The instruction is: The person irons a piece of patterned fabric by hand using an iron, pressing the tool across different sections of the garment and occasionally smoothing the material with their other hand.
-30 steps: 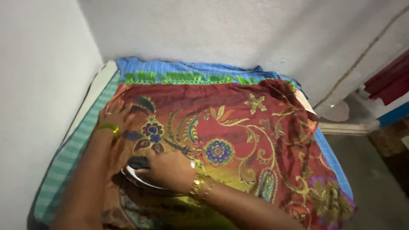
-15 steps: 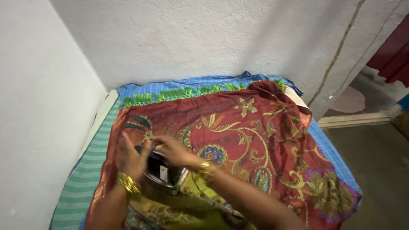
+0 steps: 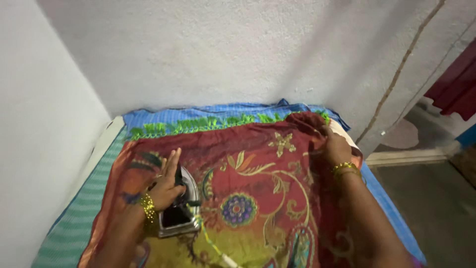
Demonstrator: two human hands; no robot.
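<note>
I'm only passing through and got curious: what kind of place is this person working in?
Probably a room at home, set up for ironing. A red patterned cloth lies on a padded blue sheet in a plain white-walled corner, with an iron under the left hand.

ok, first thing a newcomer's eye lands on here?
The red patterned cloth with gold floral motifs, spread over a blue sheet in a white-walled corner. Next, the metal iron resting on the cloth's left part, with the left hand on its handle. At the far right corner, the right hand grips the cloth's edge.
</note>
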